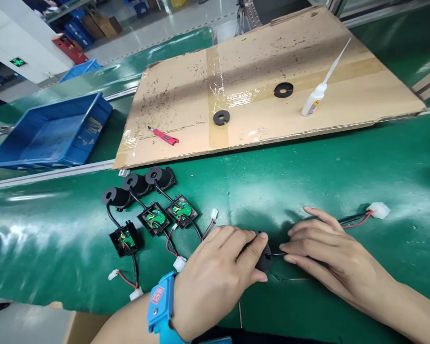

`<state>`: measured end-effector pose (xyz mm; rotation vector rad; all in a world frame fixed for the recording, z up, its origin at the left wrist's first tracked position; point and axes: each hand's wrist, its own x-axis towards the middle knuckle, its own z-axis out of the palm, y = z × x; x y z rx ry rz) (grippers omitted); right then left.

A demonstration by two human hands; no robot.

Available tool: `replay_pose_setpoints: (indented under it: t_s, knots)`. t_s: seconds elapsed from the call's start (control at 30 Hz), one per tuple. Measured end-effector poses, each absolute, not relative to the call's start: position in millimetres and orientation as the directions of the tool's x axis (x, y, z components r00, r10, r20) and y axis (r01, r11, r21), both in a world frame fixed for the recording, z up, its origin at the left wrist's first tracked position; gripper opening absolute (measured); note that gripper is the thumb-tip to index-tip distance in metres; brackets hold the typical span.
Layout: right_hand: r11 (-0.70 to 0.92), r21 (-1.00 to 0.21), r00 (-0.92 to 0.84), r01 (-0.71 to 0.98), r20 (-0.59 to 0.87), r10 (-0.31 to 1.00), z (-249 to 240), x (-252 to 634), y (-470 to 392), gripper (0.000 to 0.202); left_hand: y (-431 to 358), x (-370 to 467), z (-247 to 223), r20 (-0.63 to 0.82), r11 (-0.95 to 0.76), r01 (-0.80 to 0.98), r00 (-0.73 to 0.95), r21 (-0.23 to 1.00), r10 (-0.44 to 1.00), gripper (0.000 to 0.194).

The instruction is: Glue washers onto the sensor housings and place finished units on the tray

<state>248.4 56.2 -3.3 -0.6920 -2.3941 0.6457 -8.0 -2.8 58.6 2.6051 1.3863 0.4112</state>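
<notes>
While the left hand [220, 267] grips the black part [264, 262] and the right hand [327, 251] pinches its cord [277, 254], it looks light and hard, best held by its body.

The left forearm [129, 320] rises from the bottom edge, its left grip [218, 267] back-up near lower centre, fingers [232, 236] bent inward. From the lower right comes the right forearm [412, 306]; the right grip [326, 253] points leftward, thumb and fingertips drawn close.

Behind the hands [217, 270] lies the cardboard [186, 95], the bin [57, 134] to its left.
</notes>
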Motion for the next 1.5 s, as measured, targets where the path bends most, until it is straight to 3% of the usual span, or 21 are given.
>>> replay_pose_setpoints:
  t_s: [0.23, 0.4, 0.53, 0.9, 1.03, 1.17, 1.33, 1.5]
  knots:
    - [0.756, -0.564, -0.702, 0.331, 0.388, 0.597, -1.7, 247.8, 55.0, 0.017, 0.5, -3.4, 62.3, 0.118, -0.568, 0.799, 0.555, 0.198, 0.823, 0.048]
    - [0.806, -0.408, -0.567, 0.429, 0.573, 0.592, 3.2, 238.5, 29.9, 0.014, 0.5, -2.7, 64.8, 0.073, -0.590, 0.790, 0.587, 0.166, 0.806, 0.045]
    - [0.856, -0.325, -0.618, 0.402, 0.594, 0.516, 5.3, 227.9, 13.5, 0.022, -1.4, -4.5, 62.8, 0.075, -0.602, 0.783, 0.598, 0.157, 0.798, 0.043]
    - [0.849, -0.362, -0.667, 0.386, 0.526, 0.527, -0.4, 221.5, 11.6, 0.029, -9.2, -6.7, 47.5, 0.162, -0.625, 0.776, 0.608, 0.082, 0.777, 0.055]
    - [0.848, -0.368, -0.624, 0.381, 0.574, 0.530, 1.1, 218.3, 15.9, 0.021, -11.1, -13.2, 40.0, 0.165, -0.587, 0.791, 0.564, 0.176, 0.809, 0.060]
    - [0.848, -0.403, -0.637, 0.344, 0.563, 0.526, 1.4, 217.9, 21.5, 0.022, -11.8, -25.6, 34.0, 0.144, -0.505, 0.786, 0.488, 0.356, 0.861, 0.067]
    - [0.838, -0.429, -0.637, 0.337, 0.552, 0.539, -1.7, 219.9, 22.0, 0.018, -7.2, -35.4, 27.9, -0.025, -0.334, 0.742, 0.426, 0.581, 0.904, 0.035]
    - [0.835, -0.427, -0.633, 0.347, 0.550, 0.544, -2.6, 219.1, 21.3, 0.018, -2.3, -36.7, 21.7, -0.094, -0.192, 0.600, 0.411, 0.777, 0.907, 0.047]
